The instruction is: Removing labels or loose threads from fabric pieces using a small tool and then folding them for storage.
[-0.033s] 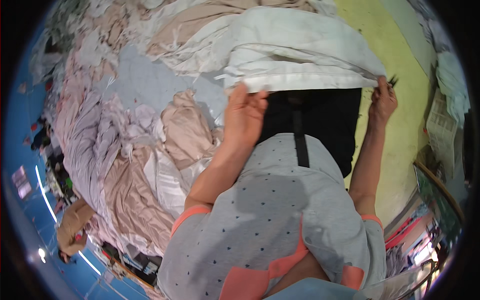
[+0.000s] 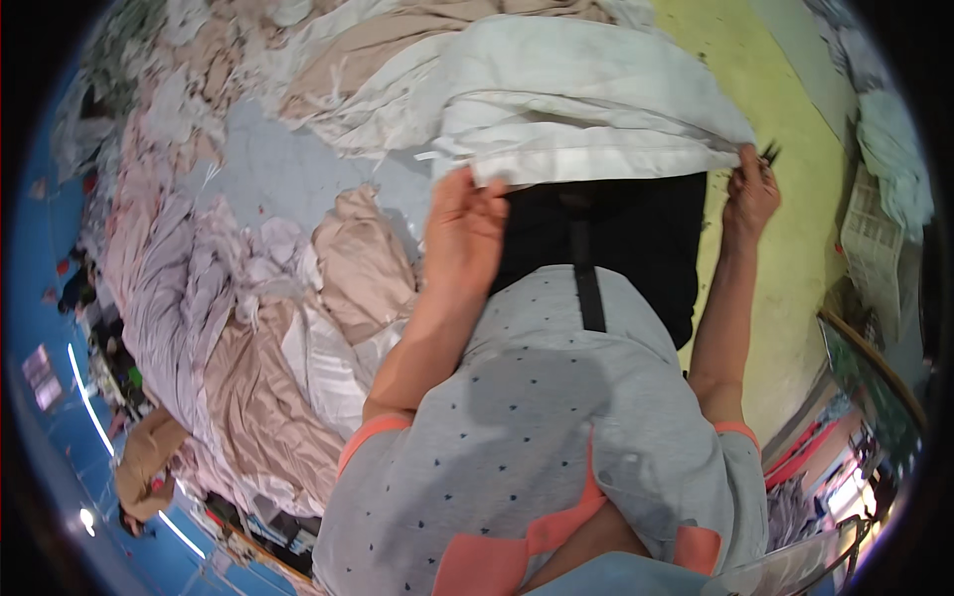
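Holding up a white sheet (image 2: 586, 109) by its lower hem, stretched between both hands. Left hand (image 2: 463, 230) gripping the hem's left end, fingers curled and pressed together over the cloth edge, back of the hand facing up. Right hand (image 2: 750, 194) pinching the hem's right corner between thumb and fingers, with something small and dark poking out above the knuckles (too small to tell what). Sheet hanging out in front of the chest, folded over itself in thick layers, its upper part running up toward the top of the view and lying against a beige cloth (image 2: 397, 50). Just beneath the hem, showing a black garment (image 2: 616, 238) with a dark strap (image 2: 588, 278) running down its middle onto a grey dotted shirt (image 2: 556, 427) trimmed in coral at the sleeves. Spreading out to the left, a heap of crumpled fabric (image 2: 248, 328) in pink, lilac and beige, with a pale grey patch (image 2: 288, 169) lying flat among it. Running along the right side, a yellow-green floor (image 2: 795, 149), and further right a pale green bundle (image 2: 889, 139) near the rim. Curving round the lower left edge, a blue surface (image 2: 40, 298).
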Demonstrator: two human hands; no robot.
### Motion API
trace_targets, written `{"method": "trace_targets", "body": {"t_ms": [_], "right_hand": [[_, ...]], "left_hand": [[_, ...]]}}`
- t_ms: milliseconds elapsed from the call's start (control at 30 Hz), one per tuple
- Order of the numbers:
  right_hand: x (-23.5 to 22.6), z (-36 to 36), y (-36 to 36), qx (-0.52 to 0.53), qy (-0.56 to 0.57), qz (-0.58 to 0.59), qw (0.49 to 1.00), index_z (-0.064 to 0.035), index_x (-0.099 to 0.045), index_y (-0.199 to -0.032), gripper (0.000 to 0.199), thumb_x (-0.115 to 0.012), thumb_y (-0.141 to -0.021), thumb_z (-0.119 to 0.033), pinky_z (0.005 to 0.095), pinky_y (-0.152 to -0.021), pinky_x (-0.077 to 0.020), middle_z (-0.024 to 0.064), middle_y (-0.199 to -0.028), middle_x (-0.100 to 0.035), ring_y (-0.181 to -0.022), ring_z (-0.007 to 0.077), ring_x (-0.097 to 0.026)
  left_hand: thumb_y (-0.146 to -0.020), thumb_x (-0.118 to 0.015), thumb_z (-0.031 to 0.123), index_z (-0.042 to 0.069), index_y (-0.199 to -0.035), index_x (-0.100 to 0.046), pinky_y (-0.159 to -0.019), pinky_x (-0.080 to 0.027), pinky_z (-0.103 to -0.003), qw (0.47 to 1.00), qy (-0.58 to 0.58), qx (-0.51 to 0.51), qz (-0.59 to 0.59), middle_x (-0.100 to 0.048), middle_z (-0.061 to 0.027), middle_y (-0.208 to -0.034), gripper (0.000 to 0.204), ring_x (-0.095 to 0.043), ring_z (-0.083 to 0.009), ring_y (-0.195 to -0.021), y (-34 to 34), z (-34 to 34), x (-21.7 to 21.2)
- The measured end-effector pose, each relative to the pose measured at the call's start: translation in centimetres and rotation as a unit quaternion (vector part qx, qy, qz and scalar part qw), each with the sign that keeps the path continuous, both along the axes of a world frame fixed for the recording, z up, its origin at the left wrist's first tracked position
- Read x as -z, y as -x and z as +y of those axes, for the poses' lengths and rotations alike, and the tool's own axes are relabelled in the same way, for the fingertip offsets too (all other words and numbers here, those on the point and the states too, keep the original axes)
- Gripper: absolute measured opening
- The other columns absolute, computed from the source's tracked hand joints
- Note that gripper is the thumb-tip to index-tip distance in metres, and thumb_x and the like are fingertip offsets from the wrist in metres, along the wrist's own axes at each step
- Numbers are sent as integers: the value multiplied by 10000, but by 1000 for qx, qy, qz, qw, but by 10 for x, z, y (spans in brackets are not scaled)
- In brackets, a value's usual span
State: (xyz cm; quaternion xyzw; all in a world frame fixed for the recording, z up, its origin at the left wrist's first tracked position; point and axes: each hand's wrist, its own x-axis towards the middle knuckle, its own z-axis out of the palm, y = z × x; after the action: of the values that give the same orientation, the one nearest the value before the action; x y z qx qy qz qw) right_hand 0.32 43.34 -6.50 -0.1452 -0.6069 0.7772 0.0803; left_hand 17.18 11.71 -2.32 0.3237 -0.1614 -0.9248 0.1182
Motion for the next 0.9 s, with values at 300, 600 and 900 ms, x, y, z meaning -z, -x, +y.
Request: {"method": "trace_targets", "body": {"t_ms": [300,600,900], "right_hand": [[-14,-14,-7,11,16,-13,1000,-115,-512,-695,244,-713,-828,-73,187,-372,-219,-58,-580,-455,-427,24,-356],[-17,-17,-9,5,-14,-31,999,-120,-508,-699,245,-709,-836,-97,191,-371,-206,-72,-557,-424,-419,16,-322],[-16,-18,-16,-5,-22,-42,999,-70,-571,-795,149,-711,-835,-104,192,-392,-236,-79,-582,-443,-451,11,-333]], "left_hand": [[-941,-555,161,-5,-964,-580,-704,-543,-282,991,112,56,-53,-650,-141,-929,169,-644,-210,-878,-15,-27,-6],[-857,-664,56,9,-960,-578,-563,-461,-207,824,552,-55,-113,-597,-16,-819,142,-603,-95,-698,2,10,-14],[-850,-693,215,23,-993,-581,-576,-495,-252,928,-11,346,-137,-618,-67,-877,264,-632,-162,-737,63,92,9]]}}
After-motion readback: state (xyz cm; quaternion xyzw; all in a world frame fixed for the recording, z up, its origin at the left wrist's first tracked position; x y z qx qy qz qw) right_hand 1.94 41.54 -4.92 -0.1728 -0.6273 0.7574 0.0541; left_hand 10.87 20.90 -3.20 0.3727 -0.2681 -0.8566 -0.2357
